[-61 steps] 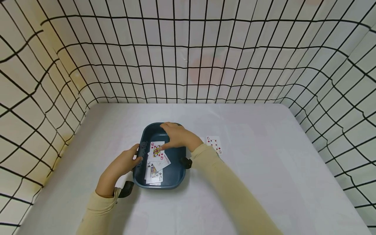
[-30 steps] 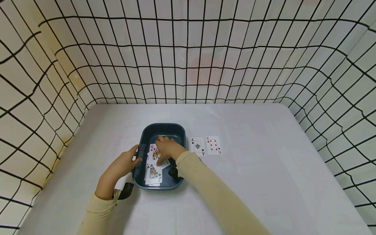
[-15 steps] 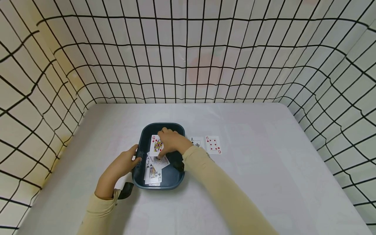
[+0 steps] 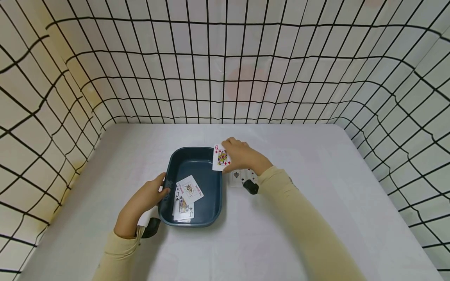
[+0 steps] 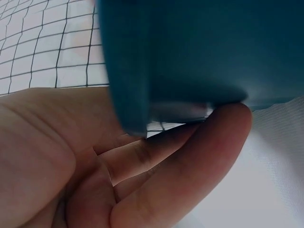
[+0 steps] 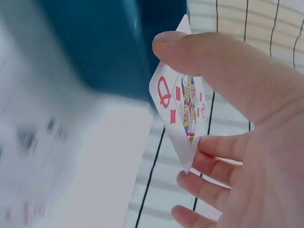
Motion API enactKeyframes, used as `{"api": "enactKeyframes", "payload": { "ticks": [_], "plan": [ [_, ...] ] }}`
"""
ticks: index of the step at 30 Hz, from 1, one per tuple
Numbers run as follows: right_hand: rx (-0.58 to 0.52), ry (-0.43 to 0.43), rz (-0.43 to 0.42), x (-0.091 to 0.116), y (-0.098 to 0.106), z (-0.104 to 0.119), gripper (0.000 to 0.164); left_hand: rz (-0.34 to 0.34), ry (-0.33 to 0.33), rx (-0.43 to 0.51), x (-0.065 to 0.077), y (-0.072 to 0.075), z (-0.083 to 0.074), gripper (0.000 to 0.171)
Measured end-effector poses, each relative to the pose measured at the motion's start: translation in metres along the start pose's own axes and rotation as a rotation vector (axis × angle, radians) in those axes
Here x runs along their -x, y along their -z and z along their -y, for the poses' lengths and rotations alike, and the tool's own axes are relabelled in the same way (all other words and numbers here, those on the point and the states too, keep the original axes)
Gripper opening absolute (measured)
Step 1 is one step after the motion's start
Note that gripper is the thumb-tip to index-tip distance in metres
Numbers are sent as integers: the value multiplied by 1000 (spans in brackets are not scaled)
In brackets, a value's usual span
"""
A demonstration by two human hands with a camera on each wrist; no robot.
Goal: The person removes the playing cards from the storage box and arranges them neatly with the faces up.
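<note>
My right hand (image 4: 242,156) pinches a queen of diamonds playing card (image 4: 219,159) between thumb and fingers, over the right rim of a dark blue plastic tray (image 4: 208,199). The right wrist view shows the card (image 6: 166,102) tilted, face visible. My left hand (image 4: 145,197) grips the tray's left rim, thumb on one side and fingers on the other. Inside the tray, a joker (image 4: 190,189) overlaps a jack of clubs (image 4: 183,209), with another card edge peeking out below. Partly hidden under my right hand, an ace of spades (image 4: 235,178) lies on the table.
A six of diamonds (image 4: 251,176), mostly covered by my right hand and wrist, lies beside the ace. The white-covered table (image 4: 306,218) is bordered by black netting (image 4: 225,80) at the back and both sides.
Since one second ago my right hand has picked the queen off the other cards and carried it up and right to the tray's rim, uncovering the joker. My left hand stays put.
</note>
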State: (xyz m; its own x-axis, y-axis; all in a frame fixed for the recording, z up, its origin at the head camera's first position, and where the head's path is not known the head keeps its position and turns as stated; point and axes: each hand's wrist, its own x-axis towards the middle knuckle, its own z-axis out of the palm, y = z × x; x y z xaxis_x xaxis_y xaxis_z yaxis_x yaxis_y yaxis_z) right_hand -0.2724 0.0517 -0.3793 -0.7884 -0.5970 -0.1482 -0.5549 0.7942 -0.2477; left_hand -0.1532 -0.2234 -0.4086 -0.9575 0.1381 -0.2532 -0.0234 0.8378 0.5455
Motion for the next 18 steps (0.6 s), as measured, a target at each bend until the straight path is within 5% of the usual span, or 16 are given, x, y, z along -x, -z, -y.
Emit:
{"api": "enactKeyframes", "payload": {
  "ticks": [10,18],
  "plan": [
    [-42,-167,36,47,-7,-81,91,-7,3,-11,2,0,-1,58],
    [-44,-216,104,81,-27,-124,89,-12,-14,-17,1,-1,-2,57]
  ]
}}
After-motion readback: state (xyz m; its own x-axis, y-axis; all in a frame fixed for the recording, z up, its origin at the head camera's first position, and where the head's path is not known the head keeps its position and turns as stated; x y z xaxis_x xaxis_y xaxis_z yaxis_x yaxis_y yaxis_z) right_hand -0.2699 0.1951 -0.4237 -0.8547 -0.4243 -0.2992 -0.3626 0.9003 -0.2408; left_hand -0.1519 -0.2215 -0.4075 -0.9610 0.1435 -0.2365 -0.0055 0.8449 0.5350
